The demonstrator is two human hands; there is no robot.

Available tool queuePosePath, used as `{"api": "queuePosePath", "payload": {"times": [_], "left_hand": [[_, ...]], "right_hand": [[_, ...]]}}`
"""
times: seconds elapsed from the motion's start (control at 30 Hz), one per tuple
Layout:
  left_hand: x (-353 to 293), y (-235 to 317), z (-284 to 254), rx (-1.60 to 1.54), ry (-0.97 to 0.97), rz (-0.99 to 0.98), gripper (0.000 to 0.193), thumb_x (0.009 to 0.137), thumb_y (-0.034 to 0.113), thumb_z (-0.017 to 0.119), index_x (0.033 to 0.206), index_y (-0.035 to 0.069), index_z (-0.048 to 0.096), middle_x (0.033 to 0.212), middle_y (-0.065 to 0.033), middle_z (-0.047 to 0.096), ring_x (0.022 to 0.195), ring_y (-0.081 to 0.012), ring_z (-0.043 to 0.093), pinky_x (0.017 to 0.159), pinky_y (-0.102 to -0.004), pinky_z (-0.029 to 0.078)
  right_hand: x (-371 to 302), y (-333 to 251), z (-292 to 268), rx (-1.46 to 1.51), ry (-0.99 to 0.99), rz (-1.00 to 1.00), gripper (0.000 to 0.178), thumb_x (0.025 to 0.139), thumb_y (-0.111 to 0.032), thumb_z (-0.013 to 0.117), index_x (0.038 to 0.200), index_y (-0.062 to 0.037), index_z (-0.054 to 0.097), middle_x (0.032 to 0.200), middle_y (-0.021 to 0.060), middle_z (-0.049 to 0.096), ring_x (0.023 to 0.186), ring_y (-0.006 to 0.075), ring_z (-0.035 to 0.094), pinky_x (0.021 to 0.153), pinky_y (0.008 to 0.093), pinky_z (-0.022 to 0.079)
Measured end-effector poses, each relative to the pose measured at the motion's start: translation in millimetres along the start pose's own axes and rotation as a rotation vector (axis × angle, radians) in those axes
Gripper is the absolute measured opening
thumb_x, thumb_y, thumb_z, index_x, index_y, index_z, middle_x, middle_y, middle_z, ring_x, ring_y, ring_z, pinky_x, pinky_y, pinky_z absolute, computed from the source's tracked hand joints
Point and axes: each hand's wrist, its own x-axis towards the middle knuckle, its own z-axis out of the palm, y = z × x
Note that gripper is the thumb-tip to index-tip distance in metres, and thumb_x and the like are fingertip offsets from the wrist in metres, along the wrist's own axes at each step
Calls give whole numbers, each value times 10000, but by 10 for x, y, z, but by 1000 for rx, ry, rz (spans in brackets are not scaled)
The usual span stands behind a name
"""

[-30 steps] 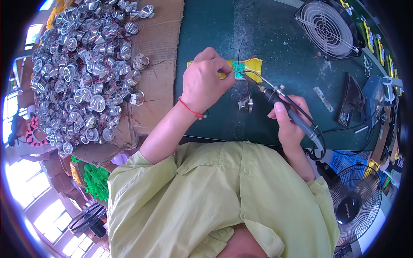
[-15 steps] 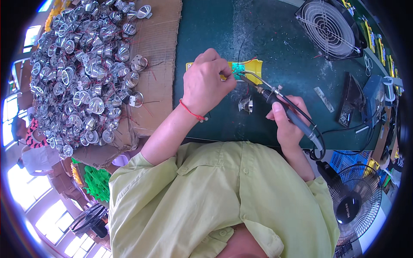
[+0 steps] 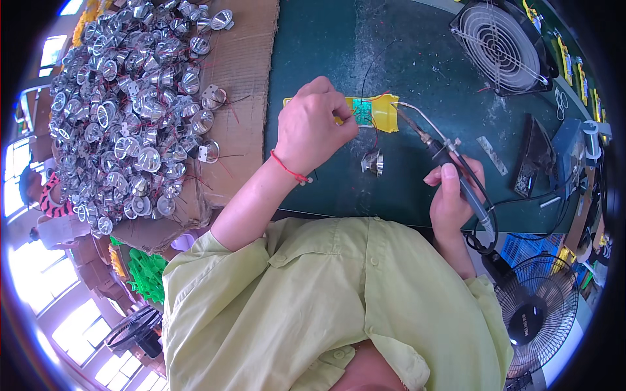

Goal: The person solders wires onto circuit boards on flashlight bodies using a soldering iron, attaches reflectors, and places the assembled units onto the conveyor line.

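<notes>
My left hand (image 3: 315,120) is closed over the left part of a yellow plastic housing (image 3: 387,114). Its thumb and fingertips meet beside a small green circuit board (image 3: 361,112); whatever they pinch is hidden. Thin red and black wires run from the board. In my right hand (image 3: 451,203) is a soldering iron (image 3: 441,154) with a thin curved metal feed tube alongside. Its tip points up and left, near the housing's right end and apart from the board. A silver reflector cup (image 3: 373,162) lies on the table just below the housing.
A large heap of silver reflector cups (image 3: 124,124) with wires covers the cardboard (image 3: 238,72) on the left. A square fan (image 3: 501,49) stands at the far right, with a metal strip (image 3: 491,155) and a blue-grey box (image 3: 567,150) nearer. A black floor fan (image 3: 531,316) is at lower right.
My right hand has drawn the soldering iron right and slightly down, so its tip has left the circuit board. My left hand stays in place over the housing.
</notes>
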Motion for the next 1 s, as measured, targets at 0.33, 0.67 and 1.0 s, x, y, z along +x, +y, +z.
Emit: {"api": "queuePosePath", "payload": {"times": [0.33,0.67,1.0], "left_hand": [[61,28,-350,-170,36,135,217,624,100,724,820,34,661,816,-81,566,655,-235,579,609,-308,486],[1164,-160,-415,317,-232,75,393,600,370,721,876,95,672,824,-112,617,766,-276,612,692,-385,494],[3122,-743,446,-193,580,-229,324,726,348,667,777,29,649,810,-124,654,761,-281,635,700,-360,499]], "right_hand": [[125,66,-150,-19,73,-29,216,830,-88,587,986,36,502,678,107,585,537,147,583,517,228,476],[211,204,-177,8,150,49,160,828,-33,565,955,33,492,704,93,565,558,135,576,534,236,480],[239,250,-212,-28,62,13,213,829,-93,583,948,41,467,765,123,548,586,142,579,534,234,467]]}}
